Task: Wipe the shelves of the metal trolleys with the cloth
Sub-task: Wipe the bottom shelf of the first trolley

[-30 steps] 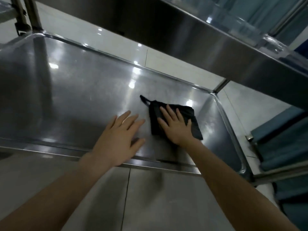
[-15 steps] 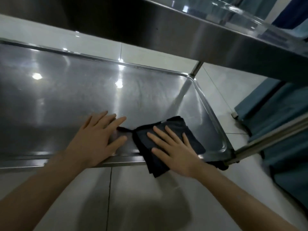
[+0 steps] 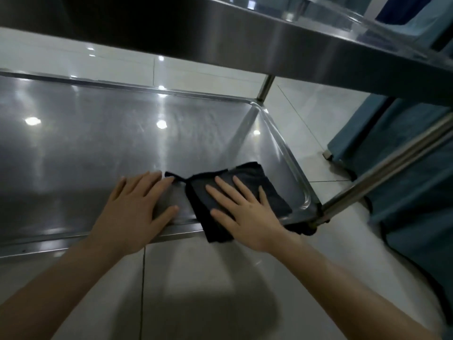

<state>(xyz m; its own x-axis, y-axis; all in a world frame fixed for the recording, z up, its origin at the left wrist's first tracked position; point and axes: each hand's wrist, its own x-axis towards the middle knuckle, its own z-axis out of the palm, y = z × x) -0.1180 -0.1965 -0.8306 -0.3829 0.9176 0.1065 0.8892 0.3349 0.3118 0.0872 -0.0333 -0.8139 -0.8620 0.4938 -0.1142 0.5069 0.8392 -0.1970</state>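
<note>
Overhead, upper shelf (image 3: 269, 33), corner post (image 3: 382, 177) near cloth (image 3: 272, 192), perhaps blue drapes (image 3: 404, 155).

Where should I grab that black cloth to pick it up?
Probably the corner of the folded black cloth hanging past the near rim of the steel lower shelf. Pinch it from your side; elsewhere it lies flat under the right hand.

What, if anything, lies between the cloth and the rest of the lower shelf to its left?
Only the left hand, flat on the lower shelf just beside the cloth; the right hand presses the cloth flat.
</note>
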